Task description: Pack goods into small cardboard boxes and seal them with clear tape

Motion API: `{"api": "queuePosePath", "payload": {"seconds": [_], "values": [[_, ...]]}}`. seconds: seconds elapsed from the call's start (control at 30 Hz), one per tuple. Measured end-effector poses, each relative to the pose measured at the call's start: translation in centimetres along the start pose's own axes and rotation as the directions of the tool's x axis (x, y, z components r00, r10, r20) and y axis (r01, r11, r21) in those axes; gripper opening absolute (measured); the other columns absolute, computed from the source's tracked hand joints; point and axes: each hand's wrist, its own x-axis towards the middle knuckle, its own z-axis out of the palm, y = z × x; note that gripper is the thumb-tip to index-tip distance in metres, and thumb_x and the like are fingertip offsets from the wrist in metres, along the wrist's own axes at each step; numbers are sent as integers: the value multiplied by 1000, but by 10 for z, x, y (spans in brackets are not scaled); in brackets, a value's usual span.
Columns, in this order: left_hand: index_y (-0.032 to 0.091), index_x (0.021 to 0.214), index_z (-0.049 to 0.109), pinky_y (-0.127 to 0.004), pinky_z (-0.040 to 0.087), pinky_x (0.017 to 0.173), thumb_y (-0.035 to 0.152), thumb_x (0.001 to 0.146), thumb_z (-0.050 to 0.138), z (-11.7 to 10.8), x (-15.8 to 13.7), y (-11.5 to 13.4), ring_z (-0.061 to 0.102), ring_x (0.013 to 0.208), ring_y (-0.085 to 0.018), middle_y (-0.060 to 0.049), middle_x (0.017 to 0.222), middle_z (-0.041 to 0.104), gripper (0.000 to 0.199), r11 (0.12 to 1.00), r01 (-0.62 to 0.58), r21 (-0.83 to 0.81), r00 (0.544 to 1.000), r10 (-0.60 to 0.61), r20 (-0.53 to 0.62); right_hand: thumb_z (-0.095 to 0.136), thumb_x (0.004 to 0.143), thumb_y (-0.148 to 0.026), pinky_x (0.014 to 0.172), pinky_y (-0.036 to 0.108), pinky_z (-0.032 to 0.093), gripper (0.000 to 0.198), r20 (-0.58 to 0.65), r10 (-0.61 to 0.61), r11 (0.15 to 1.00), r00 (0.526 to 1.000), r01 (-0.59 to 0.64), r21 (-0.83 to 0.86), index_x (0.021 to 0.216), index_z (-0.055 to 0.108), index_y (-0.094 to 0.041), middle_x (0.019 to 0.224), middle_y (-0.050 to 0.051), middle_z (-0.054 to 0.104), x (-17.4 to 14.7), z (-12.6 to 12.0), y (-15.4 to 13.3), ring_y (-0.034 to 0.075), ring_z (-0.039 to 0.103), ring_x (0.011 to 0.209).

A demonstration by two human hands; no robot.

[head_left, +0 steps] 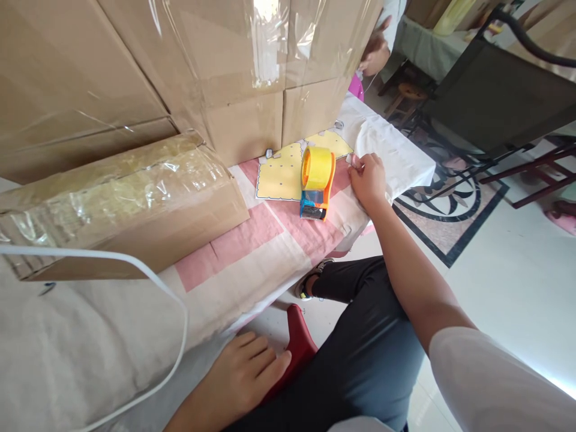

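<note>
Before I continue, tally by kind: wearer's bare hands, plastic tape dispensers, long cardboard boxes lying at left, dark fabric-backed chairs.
Wearer's bare left hand and right hand: 2
Blue-and-orange plastic tape dispenser: 1
Long brown cardboard box: 1
Dark fabric-backed chair: 1
Total: 5

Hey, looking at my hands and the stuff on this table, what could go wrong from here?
Your right hand is close beside the tape dispenser, so a careless sweep might knock it over. The dispenser overlaps the yellow sheet in this view; if it rests on it, dragging it might crease the paper. The white cord loops near your left hand and could snag.
</note>
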Motion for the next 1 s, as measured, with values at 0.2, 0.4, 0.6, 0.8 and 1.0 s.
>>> {"api": "queuePosePath", "payload": {"seconds": [0.2, 0.4, 0.6, 0.8, 1.0], "values": [[12, 101, 66, -36, 25, 61, 1, 94, 55, -3, -2, 0, 42, 62, -17, 0, 65, 53, 17, 1000, -1, 5, 1000, 1, 11, 51, 98, -35, 85, 43, 50, 18, -39, 26, 993, 999, -21, 119, 85, 57, -24, 90, 9, 67, -1, -1, -1, 26, 61, 89], [12, 103, 66, -37, 27, 62, 1, 94, 54, -2, -2, 2, 45, 64, -17, -1, 68, 56, 19, 1000, 17, -12, 1000, -17, 15, 50, 99, -54, 76, 40, 52, 34, -118, 136, 950, 984, -96, 297, 85, 55, -23, 83, 7, 65, 0, 1, -3, 23, 61, 79], [11, 103, 66, -37, 27, 63, 2, 93, 56, -4, -1, 3, 44, 65, -18, -1, 69, 56, 17, 1000, 21, 0, 1000, -21, 21, 58, 95, -49, 75, 42, 53, 29, -98, 114, 923, 989, -69, 379, 82, 51, -24, 77, 4, 56, -2, 2, -12, 21, 57, 74], [12, 105, 67, -37, 30, 65, 2, 94, 54, -1, -4, 5, 46, 67, -18, -1, 72, 58, 20, 999, 32, 1, 998, -32, 50, 48, 99, -48, 76, 40, 54, 32, -48, -36, 878, 998, 55, 476, 122, 49, -25, 90, 4, 63, -6, -1, -24, 21, 63, 81], [14, 103, 65, -37, 27, 62, 3, 96, 53, 7, -7, 2, 46, 65, -18, -1, 70, 56, 18, 999, 43, 19, 998, -44, 40, 49, 98, -44, 75, 39, 55, 39, -51, -80, 892, 996, 94, 442, 133, 49, -26, 107, 7, 65, -9, -5, -32, 20, 65, 86]]}}
